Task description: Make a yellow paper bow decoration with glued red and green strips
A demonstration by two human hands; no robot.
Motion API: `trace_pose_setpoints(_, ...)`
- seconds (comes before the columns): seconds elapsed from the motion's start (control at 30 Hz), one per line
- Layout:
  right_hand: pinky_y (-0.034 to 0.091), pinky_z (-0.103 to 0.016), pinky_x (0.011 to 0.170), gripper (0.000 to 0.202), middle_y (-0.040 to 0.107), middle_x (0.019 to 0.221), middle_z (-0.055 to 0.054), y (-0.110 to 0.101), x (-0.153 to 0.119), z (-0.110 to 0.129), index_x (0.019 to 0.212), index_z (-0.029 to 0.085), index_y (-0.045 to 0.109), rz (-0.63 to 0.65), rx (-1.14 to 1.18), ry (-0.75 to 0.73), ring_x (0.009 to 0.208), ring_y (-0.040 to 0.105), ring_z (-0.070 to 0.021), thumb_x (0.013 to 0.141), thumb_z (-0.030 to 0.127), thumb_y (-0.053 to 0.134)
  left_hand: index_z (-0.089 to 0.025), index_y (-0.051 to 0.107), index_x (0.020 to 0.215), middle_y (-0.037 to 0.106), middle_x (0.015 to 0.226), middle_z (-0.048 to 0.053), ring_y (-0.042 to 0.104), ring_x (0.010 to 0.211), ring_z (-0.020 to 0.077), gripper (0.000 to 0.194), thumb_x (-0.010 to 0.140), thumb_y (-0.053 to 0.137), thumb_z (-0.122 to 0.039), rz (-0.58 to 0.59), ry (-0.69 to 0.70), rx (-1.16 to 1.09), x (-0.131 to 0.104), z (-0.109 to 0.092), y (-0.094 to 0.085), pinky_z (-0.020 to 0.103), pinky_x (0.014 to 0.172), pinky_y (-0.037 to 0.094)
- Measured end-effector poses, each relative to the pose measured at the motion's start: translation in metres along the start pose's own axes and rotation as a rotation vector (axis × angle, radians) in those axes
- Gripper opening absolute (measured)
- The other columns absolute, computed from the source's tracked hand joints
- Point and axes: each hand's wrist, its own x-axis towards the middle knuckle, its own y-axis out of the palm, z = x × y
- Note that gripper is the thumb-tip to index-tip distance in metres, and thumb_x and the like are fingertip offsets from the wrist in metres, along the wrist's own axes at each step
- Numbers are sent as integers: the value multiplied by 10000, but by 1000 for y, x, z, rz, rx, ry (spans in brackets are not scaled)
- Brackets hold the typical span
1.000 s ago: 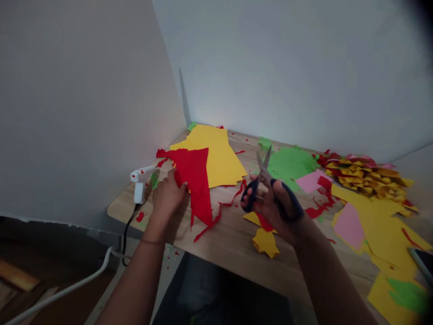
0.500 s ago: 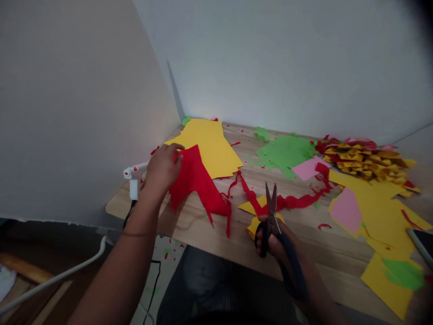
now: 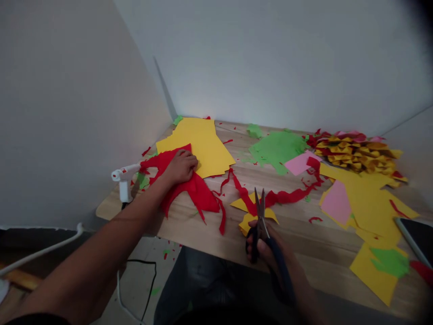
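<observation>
Since half a second ago the left hand (image 3: 181, 166) has come down flat onto the red paper (image 3: 199, 192), pressing it on the table (image 3: 216, 234) beside the yellow sheets (image 3: 199, 144). The right hand (image 3: 270, 253) grips the scissors (image 3: 260, 221), blades nearly shut, pointing away, well apart from the red paper.

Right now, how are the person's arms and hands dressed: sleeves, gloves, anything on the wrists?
Both forearms are bare, with no gloves on the left hand or the right hand. A dark sleeve edge shows at the upper left arm, bottom left corner. No watch, ring or wristband can be made out on either arm in this dim, blurred picture.
</observation>
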Motion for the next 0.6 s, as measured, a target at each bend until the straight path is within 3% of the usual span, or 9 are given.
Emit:
trace_pose_setpoints(0.1,506,-326,648,462,614,887,-51,2,2,2,1164,241,608,22,12,-13,706,601,-176,846,570,664,-207,656,805,616,778,86,570,836,256,204,736,475,-144,-52,-80,8,6,-6,-8,462,1000,370)
trace_pose_setpoints(0.17,509,-327,658,443,613,899,-55,3,3,3,1160,245,614,31,23,-30,721,604,-177,856,562,660,-213,654,774,611,755,77,574,800,247,196,710,489,-130,-21,-93,-27,8,-14,-11,457,969,374)
trace_pose_setpoints(0.23,514,-325,664,435,615,910,-57,1,4,2,1157,251,617,41,32,-44,732,604,-177,857,563,660,-222,643,724,658,819,68,596,871,250,205,646,505,-92,49,-37,-77,4,-22,-14,456,975,359)
trace_pose_setpoints(0.3,522,-323,657,450,617,908,-59,-2,4,-1,1158,258,616,48,47,-41,733,599,-179,845,578,667,-230,660,772,701,989,54,600,1007,261,281,614,499,-62,29,-16,-111,-5,-23,-17,460,1004,344)
trace_pose_setpoints(0.37,534,-331,666,468,622,917,-65,-6,4,-5,1181,263,607,56,54,-22,742,601,-186,843,581,667,-229,673,890,690,1114,61,586,1091,264,335,669,482,-64,-141,-152,-140,-16,-19,-22,450,1013,365)
trace_pose_setpoints(0.47,538,-345,696,473,626,949,-76,-8,3,-8,1212,256,596,51,9,-8,775,610,-200,861,570,646,-201,639,1048,671,1128,97,612,1009,247,281,835,458,-170,-400,-536,-202,-33,-19,-30,402,938,453)
trace_pose_setpoints(0.53,531,-347,705,470,632,957,-76,-6,3,-5,1191,253,608,38,-52,-20,805,614,-212,854,579,644,-197,604,1133,663,1149,102,625,958,239,281,904,482,-305,-398,-651,-259,-42,-33,-32,381,887,489)
trace_pose_setpoints(0.6,527,-354,725,454,643,952,-74,-1,5,2,1157,255,624,18,-134,-31,822,620,-220,848,587,637,-196,581,1197,652,1193,108,618,1040,261,371,923,516,-439,-289,-564,-290,-51,-59,-26,389,915,492)
